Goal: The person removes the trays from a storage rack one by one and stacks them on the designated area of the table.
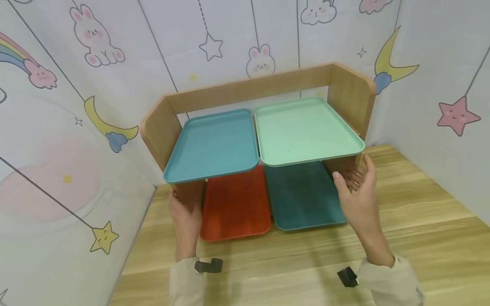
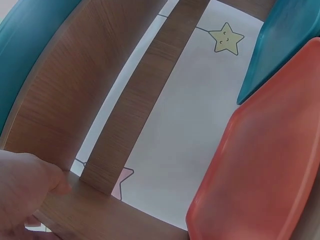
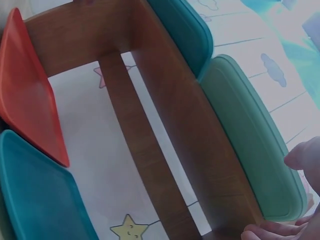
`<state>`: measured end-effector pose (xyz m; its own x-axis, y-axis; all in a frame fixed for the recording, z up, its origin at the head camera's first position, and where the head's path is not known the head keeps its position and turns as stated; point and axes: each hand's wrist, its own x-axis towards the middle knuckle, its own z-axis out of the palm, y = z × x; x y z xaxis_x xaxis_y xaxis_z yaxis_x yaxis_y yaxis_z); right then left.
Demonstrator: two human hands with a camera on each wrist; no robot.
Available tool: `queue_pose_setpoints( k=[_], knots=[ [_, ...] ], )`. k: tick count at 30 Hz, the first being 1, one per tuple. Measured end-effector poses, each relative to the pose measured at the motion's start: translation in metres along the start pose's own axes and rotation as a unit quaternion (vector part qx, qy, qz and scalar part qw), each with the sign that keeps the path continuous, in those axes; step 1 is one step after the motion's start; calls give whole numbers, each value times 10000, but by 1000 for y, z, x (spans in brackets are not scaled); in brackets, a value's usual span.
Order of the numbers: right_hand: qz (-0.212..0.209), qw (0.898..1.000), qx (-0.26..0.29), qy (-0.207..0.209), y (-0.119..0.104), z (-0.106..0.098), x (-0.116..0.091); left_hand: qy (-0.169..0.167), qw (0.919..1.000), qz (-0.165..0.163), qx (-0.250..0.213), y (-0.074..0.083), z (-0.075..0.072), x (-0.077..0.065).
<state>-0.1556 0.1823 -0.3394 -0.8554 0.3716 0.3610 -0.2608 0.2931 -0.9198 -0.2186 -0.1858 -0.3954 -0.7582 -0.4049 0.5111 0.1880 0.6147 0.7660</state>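
Note:
A two-tier wooden shelf stands on the table, bearing trays on both tiers. A blue tray and a mint-green tray lie on top; a red-orange tray and a dark teal tray lie below. My left hand grips the lower front edge of the left side panel, thumb on its inner face. At the right side panel, my right hand has its fingertips against the wood near the mint-green tray's corner, with the thumb raised and apart from it.
The wood-grain table extends in front of the shelf and to its right. White wall sheets printed with rabbits, stars and moons stand behind and at both sides. A dark wrist device sits at the left cuff, another at the right.

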Motion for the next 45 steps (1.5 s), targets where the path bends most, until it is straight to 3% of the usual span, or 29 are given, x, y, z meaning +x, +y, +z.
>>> queue_pose_setpoints(
  k=[10, 16, 26, 36, 45],
  knots=[
    [203, 9995, -45, 251, -9, -8, 11, -135, 9999, -36, -29, -3, 1, 6],
    [261, 9995, 84, 156, -12, -10, 17, -70, 9998, 183, -16, -3, 1, 8],
    [221, 9994, 255, -22, -17, -14, 28, -196, 9996, 104, 147, -6, 2, 16],
    [385, 9991, 162, 17, -23, -11, 33, -203, 9955, 151, 913, -3, 0, 23],
    [122, 9972, 737, 107, -25, -4, 37, -87, 9906, 193, 1349, -4, -4, 28]
  ],
)
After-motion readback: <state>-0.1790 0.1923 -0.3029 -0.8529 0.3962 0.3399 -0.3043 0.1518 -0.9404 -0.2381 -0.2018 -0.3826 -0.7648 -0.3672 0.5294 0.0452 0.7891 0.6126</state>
